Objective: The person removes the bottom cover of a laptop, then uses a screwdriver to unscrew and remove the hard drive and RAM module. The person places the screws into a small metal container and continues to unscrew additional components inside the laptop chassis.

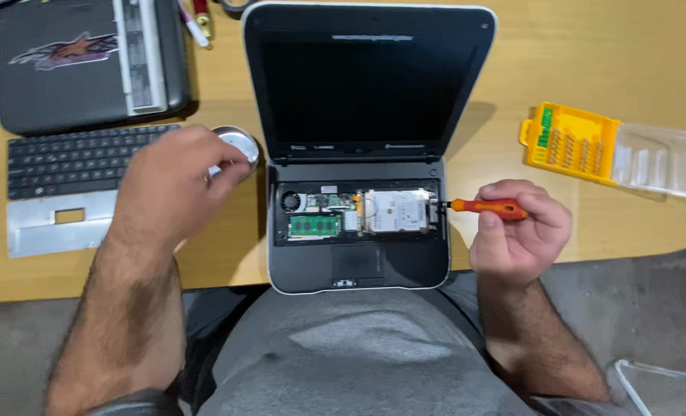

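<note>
Head view, left to right: a detached keyboard (70, 166) is seen lying on the wooden desk (589, 62) below a closed dark laptop (81, 65). The left hand (175, 181) is held over a small round metal tin (239, 145), fingers curled; whether anything is pinched cannot be told. The open netbook (358, 154) is already stripped of its keyboard, with memory module (314, 226) and hard drive (394, 212) exposed and still seated. The right hand (516, 231) is closed around an orange screwdriver (485, 207), tip at the drive's edge. A yellow bit case (570, 142) lies at far right.
</note>
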